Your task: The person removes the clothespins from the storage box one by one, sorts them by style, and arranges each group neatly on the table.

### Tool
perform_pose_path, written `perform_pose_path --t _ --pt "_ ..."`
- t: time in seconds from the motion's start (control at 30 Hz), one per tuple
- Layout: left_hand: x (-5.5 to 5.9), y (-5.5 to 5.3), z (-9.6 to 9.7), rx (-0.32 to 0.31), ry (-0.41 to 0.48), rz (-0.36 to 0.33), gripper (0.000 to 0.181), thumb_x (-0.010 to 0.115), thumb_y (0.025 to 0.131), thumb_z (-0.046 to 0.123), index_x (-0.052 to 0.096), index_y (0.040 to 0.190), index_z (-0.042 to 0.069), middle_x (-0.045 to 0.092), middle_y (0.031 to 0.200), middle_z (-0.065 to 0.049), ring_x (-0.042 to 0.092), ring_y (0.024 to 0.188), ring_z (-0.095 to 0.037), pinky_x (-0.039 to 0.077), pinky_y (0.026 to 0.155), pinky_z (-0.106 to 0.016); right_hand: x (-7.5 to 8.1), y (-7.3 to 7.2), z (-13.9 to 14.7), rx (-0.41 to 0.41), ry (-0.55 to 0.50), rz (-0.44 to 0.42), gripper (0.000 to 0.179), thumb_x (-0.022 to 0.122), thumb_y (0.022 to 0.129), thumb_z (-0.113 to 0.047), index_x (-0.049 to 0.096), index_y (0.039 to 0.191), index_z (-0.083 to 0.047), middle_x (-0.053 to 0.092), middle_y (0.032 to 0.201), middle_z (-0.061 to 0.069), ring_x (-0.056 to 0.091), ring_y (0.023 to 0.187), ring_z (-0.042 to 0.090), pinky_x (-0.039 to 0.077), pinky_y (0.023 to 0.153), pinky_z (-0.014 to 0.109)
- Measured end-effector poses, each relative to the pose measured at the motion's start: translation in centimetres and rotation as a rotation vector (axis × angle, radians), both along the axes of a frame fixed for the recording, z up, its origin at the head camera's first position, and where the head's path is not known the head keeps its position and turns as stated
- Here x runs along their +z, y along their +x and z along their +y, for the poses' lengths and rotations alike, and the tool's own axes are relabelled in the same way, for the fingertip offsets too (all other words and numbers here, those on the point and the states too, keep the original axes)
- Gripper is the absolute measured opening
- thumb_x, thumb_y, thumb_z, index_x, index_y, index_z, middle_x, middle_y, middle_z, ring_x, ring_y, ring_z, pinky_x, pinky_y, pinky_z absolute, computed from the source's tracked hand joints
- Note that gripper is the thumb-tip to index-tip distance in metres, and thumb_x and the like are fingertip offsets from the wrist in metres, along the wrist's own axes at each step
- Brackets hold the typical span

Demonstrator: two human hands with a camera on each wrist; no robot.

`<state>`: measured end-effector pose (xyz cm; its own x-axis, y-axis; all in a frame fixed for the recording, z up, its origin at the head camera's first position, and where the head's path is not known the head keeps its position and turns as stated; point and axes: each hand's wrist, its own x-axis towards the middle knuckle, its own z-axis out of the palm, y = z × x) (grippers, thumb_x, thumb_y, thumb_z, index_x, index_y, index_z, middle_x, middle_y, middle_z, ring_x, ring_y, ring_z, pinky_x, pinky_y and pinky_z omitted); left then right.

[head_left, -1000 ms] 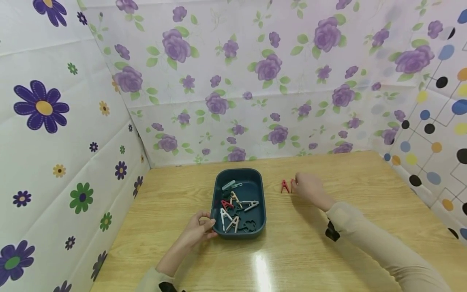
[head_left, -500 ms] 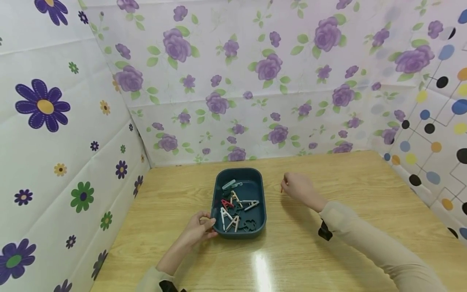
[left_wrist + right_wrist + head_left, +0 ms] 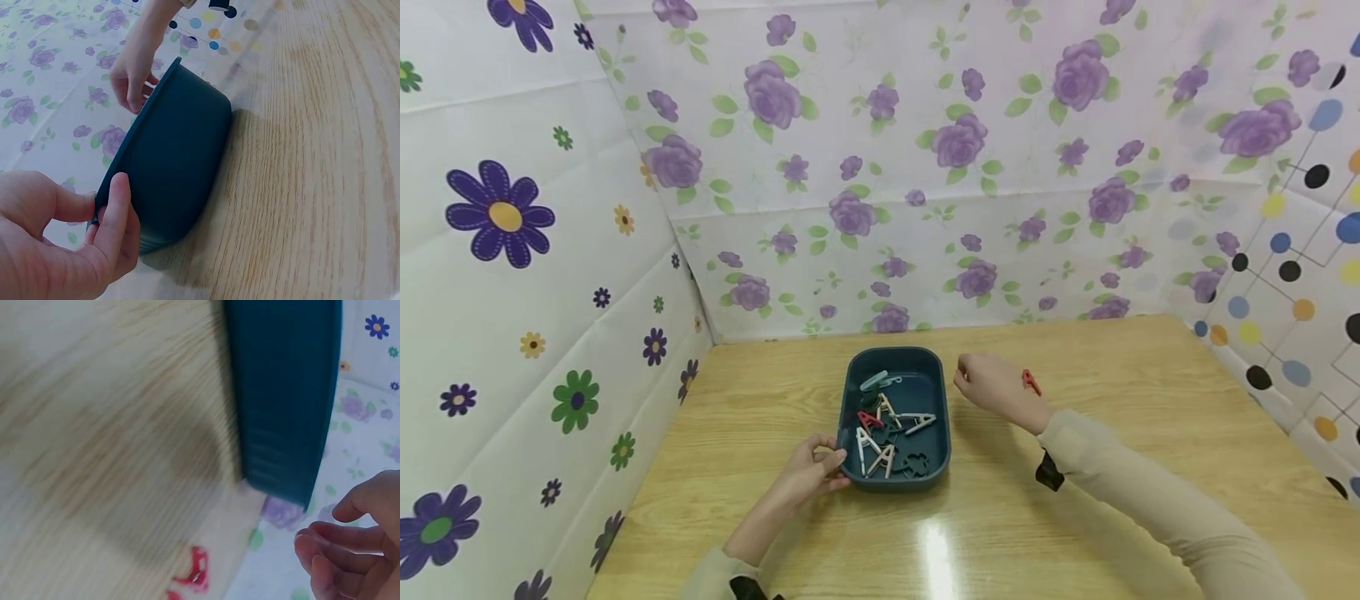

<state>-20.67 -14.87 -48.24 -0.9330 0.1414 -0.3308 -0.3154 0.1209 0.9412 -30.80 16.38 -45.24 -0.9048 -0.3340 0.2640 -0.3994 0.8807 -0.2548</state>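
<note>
A dark teal plastic bin (image 3: 943,375) stands on the table. My left hand (image 3: 811,473) pinches its near left rim, the thumb (image 3: 75,206) on one side of the wall and fingers on the other. Inside lie several clothespins: a red clothespin (image 3: 868,420), a white clothespin (image 3: 861,450), a beige clothespin (image 3: 883,460) and a grey clothespin (image 3: 919,423). My right hand (image 3: 996,387) hovers just right of the bin, its fingers loosely curled and nothing between them in the right wrist view. On the table beyond that hand lies a red clothespin (image 3: 1031,382).
A light blue hooked clip (image 3: 876,381) and dark green outline shapes (image 3: 915,464) also lie in the bin. The wooden table (image 3: 760,392) meets a flowered cloth wall (image 3: 820,167) at the back, with more patterned cloth at both sides.
My right hand has moved left from the red clothespins toward the bin, uncovering one of them to its right. My left hand stays on the rim.
</note>
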Motion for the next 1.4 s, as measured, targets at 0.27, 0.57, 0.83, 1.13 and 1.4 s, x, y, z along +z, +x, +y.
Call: perform_pose_path --t 0.27,0.57,0.83,1.13,1.4 --pt "-0.2 0.0 0.0 -0.006 0.010 0.016 0.022 0.051 0.098 0.004 0.041 0.116 -0.006 0.059 0.089 -0.015 0.059 0.073 -0.015 0.059 0.069 -0.027 1.5 -0.1 -3.2 0.084 0.061 -0.053 0.014 0.058 0.093 -0.019 0.066 0.083 -0.013 0.060 0.065 -0.001 0.046 0.050 0.010 0.033 0.044 0.022" --pt "-0.1 0.0 -0.1 -0.010 0.029 0.024 0.022 0.053 0.098 0.006 0.042 0.114 -0.004 0.059 0.088 -0.014 0.059 0.072 -0.015 0.059 0.069 -0.027 2.6 0.2 -6.7 0.158 0.081 -0.191 0.009 0.064 0.090 -0.018 0.070 0.087 -0.011 0.064 0.071 0.000 0.051 0.056 0.011 0.042 0.050 0.024" --pt "-0.2 0.1 -0.2 -0.012 0.037 0.034 0.020 0.052 0.098 0.006 0.042 0.112 -0.004 0.060 0.087 -0.012 0.059 0.071 -0.014 0.059 0.068 -0.026 3.5 0.3 -10.2 0.193 0.181 -0.432 0.027 0.065 0.090 -0.017 0.058 0.064 -0.017 0.044 0.056 -0.006 0.034 0.048 0.009 0.031 0.046 0.025" --pt "-0.1 0.2 -0.3 -0.024 0.051 0.031 0.017 0.052 0.098 0.006 0.042 0.109 -0.002 0.058 0.083 -0.009 0.058 0.071 -0.013 0.058 0.067 -0.025 2.8 -0.6 -13.2 0.112 0.295 -0.597 0.035 0.067 0.088 -0.022 0.049 0.059 -0.017 0.036 0.053 -0.004 0.031 0.049 0.012 0.028 0.047 0.029" --pt "-0.1 0.2 -0.2 -0.037 0.036 0.029 0.019 0.052 0.099 0.007 0.041 0.112 -0.003 0.059 0.085 -0.010 0.059 0.072 -0.013 0.059 0.068 -0.024 1.3 -0.1 -15.6 0.094 0.328 -0.596 0.023 0.072 0.084 -0.028 0.058 0.072 -0.013 0.057 0.065 0.001 0.055 0.053 0.016 0.042 0.047 0.028"
